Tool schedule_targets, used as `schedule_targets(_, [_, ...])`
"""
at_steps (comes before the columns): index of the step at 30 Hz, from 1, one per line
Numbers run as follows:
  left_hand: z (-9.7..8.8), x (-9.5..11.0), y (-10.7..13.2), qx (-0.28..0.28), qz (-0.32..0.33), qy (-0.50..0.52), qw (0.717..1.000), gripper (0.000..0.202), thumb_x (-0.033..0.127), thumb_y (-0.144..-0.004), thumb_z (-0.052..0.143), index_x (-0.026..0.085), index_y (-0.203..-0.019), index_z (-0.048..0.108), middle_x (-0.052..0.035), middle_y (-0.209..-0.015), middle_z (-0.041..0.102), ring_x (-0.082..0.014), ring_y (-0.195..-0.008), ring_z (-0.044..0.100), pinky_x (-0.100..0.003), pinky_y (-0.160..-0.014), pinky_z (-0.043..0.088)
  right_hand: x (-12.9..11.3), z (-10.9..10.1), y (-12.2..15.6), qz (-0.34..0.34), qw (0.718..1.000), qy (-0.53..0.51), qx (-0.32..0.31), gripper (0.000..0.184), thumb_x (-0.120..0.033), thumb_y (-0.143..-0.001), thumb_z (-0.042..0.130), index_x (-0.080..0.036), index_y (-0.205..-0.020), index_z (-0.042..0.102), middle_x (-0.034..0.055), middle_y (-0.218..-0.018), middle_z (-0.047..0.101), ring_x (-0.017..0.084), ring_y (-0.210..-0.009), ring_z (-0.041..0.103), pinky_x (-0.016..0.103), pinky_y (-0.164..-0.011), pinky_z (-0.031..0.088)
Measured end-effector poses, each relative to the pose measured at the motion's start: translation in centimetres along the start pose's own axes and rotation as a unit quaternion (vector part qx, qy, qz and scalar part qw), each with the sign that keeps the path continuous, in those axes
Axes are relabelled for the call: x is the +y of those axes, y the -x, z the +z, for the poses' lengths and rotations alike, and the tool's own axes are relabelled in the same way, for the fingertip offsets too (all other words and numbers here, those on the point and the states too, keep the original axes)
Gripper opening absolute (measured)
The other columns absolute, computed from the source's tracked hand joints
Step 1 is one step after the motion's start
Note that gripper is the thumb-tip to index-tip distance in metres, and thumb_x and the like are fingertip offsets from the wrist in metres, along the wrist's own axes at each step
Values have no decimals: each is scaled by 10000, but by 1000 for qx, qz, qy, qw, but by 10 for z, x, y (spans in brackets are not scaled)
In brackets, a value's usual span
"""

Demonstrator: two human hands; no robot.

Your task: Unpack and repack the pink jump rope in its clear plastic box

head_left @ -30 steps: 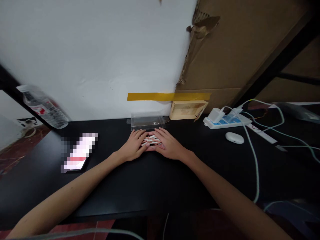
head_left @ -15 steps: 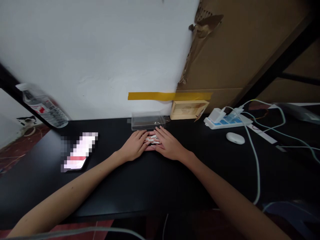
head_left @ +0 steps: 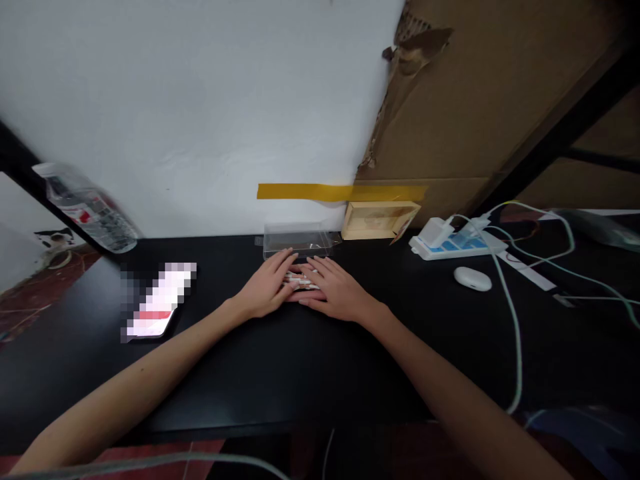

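Note:
Several short white-and-orange sticks (head_left: 300, 283), too small to name surely, lie in a pinkish shallow holder (head_left: 305, 296) at the middle of the black table. From the left side my left hand (head_left: 263, 287) rests over the holder's edge, fingers stretched forward and thumb pointing in at the sticks. Opposite it, my right hand (head_left: 343, 290) lies over the right edge, its fingers extended and its thumb along the near side. Both hands hide much of the holder. Just beyond the fingertips stands a clear plastic box (head_left: 296, 239) against the wall.
A phone (head_left: 163, 300) lies on the left, and a plastic bottle (head_left: 90, 210) leans behind it. Toward the back right are a wooden box (head_left: 377, 221), a power strip (head_left: 453, 247) with chargers, a white earbud case (head_left: 473, 279) and loose cables (head_left: 513, 347).
The left fingers have straightened and reached slightly forward. My right thumb has slid left along the holder's near side, and the right fingers have drawn slightly back.

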State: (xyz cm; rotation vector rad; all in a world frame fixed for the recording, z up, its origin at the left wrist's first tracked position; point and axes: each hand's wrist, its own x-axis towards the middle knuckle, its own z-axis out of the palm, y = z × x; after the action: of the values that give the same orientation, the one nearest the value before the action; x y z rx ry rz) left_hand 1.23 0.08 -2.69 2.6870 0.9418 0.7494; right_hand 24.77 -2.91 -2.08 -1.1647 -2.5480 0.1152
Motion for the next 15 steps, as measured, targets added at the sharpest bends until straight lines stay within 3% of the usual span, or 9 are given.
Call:
schedule_targets(4, [-10, -14, -4, 24, -27, -35, 999, 545, 426, -1044, 316, 122, -1494, 364, -178, -1597, 326, -274, -1499, 265, -463, -1213, 259, 0, -9, -1, -17, 999, 36, -18, 635, -526, -947, 578, -218, -1490, 459, 150, -1470, 523, 329, -1359, 468, 517, -1155, 342])
schedule_targets(8, [-19, -26, -7, 17, -86, -80, 993, 528, 450, -1024, 360, 126, -1429, 456, -174, -1477, 510, -304, -1419, 419, -507, -1174, 321, 3, -15, 0, -8, 999, 37, -27, 609, -493, -951, 597, -260, -1495, 454, 137, -1407, 561, 318, -1288, 518, 496, -1106, 399])
schedule_targets(12, [-34, -27, -10, 71, -151, -129, 977, 387, 398, -983, 424, 161, -1207, 632, -125, -1141, 721, -297, -1118, 655, -462, -1002, 483, 11, -25, 8, 4, 999, 10, -33, 587, -468, -953, 601, -289, -1493, 454, 121, -1361, 594, 322, -1252, 544, 493, -1070, 428])
schedule_targets(15, [-45, -25, -12, 101, -212, -138, 962, 319, 383, -962, 457, 186, -1074, 680, -85, -904, 739, -259, -868, 700, -409, -836, 532, 23, -41, 18, 16, 998, -22, -51, 635, -488, -912, 656, -306, -1489, 461, 109, -1306, 627, 315, -1174, 598, 466, -1010, 472])
